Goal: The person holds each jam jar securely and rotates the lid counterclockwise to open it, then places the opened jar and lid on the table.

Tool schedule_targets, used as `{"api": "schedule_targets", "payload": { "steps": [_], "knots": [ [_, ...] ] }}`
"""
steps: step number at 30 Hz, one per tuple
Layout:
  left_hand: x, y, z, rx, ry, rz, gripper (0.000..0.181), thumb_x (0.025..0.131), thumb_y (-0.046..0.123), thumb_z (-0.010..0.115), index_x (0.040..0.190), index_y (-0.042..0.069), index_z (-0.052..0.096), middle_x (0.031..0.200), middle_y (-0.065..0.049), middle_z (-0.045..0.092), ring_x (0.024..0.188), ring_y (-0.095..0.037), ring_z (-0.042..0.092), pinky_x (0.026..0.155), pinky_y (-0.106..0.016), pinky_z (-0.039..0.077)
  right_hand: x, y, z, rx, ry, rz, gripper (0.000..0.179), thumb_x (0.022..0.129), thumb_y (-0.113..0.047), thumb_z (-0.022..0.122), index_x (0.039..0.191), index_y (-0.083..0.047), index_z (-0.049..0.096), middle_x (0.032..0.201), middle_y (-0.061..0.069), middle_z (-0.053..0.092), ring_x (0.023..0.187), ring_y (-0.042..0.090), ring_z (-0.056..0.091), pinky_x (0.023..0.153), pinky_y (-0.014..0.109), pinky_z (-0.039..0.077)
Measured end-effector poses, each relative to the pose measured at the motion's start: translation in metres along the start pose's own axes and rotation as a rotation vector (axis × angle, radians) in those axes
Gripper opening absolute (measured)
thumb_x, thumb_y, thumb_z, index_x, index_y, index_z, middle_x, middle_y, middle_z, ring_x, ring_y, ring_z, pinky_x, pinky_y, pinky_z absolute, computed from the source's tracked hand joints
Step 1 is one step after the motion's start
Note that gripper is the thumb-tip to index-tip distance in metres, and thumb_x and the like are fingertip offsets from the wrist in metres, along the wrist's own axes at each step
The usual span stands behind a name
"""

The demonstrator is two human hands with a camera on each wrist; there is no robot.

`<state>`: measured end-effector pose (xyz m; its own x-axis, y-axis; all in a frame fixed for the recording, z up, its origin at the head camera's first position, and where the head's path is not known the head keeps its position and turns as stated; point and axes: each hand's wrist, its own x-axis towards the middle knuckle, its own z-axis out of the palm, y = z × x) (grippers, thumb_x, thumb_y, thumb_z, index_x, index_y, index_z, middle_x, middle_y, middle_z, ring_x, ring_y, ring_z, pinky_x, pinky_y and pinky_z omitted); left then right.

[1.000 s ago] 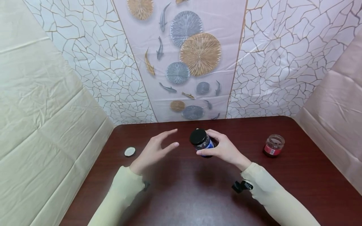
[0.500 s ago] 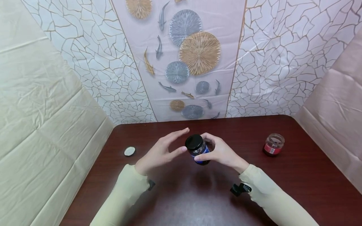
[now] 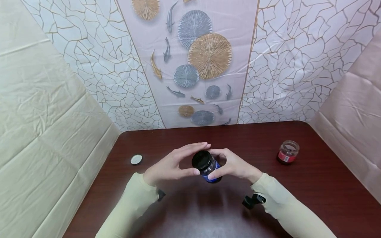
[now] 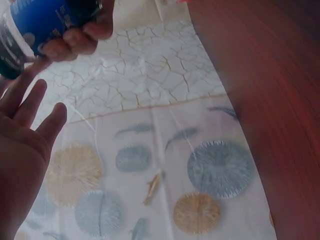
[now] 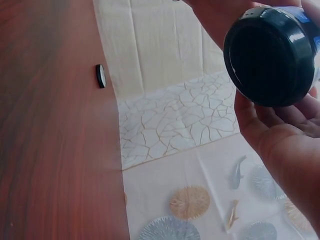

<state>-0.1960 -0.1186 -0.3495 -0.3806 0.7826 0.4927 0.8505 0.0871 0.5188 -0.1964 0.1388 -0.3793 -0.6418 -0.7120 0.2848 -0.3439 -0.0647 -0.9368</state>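
We see the blue-labelled jar (image 3: 210,168), tilted, gripped above the bench (image 3: 253,142) by the right hand (image 3: 236,165); the left hand (image 3: 169,167) extends loose fingers around its black lid (image 3: 201,160), contact hard to judge. Bench separates it from cap (image 3: 136,159), red-labelled jar (image 3: 287,153) and far edge.

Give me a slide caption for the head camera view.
Right hand grips a tilted blue-labelled jar, left hand at its black lid; a lidless red-labelled jar stands at right.
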Motion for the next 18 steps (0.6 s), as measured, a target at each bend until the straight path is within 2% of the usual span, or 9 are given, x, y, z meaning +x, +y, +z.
{"api": "schedule_targets", "payload": {
  "steps": [4,7,12,18],
  "knots": [
    [0.004,0.002,0.004,-0.029,-0.019,0.033,0.068,0.097,0.029,0.070,0.154,0.007,0.040,0.157,-0.005,0.042,0.145,-0.023,0.037,0.116,-0.040,0.033,0.001,-0.002,0.002,-0.016,-0.009,0.018,0.054,0.079,-0.016,0.084,0.126,0.002,0.063,0.109,0.014,0.070,0.094,0.023,0.066,0.081,0.032,0.055],
    [0.006,0.002,0.008,-0.041,-0.001,0.041,0.065,0.098,0.031,0.069,0.152,0.005,0.043,0.156,-0.006,0.044,0.145,-0.024,0.038,0.117,-0.041,0.033,0.000,-0.002,0.002,-0.009,-0.001,0.029,0.054,0.080,-0.018,0.084,0.124,0.004,0.064,0.108,0.014,0.070,0.092,0.023,0.065,0.080,0.033,0.056],
    [0.007,0.002,0.011,-0.056,0.070,-0.003,0.063,0.098,0.037,0.067,0.149,0.006,0.049,0.150,-0.007,0.050,0.139,-0.024,0.046,0.114,-0.041,0.037,0.000,-0.002,0.004,0.031,0.026,0.008,0.057,0.081,-0.014,0.083,0.128,0.008,0.061,0.114,0.017,0.069,0.096,0.022,0.065,0.083,0.032,0.056],
    [0.009,-0.001,0.015,-0.085,0.164,-0.047,0.061,0.090,0.015,0.078,0.146,0.006,0.054,0.149,-0.010,0.052,0.138,-0.025,0.048,0.116,-0.043,0.035,0.002,-0.003,0.007,0.044,0.101,-0.020,0.058,0.082,-0.009,0.083,0.132,0.007,0.059,0.120,0.016,0.067,0.098,0.022,0.065,0.084,0.031,0.056]
  ]
}}
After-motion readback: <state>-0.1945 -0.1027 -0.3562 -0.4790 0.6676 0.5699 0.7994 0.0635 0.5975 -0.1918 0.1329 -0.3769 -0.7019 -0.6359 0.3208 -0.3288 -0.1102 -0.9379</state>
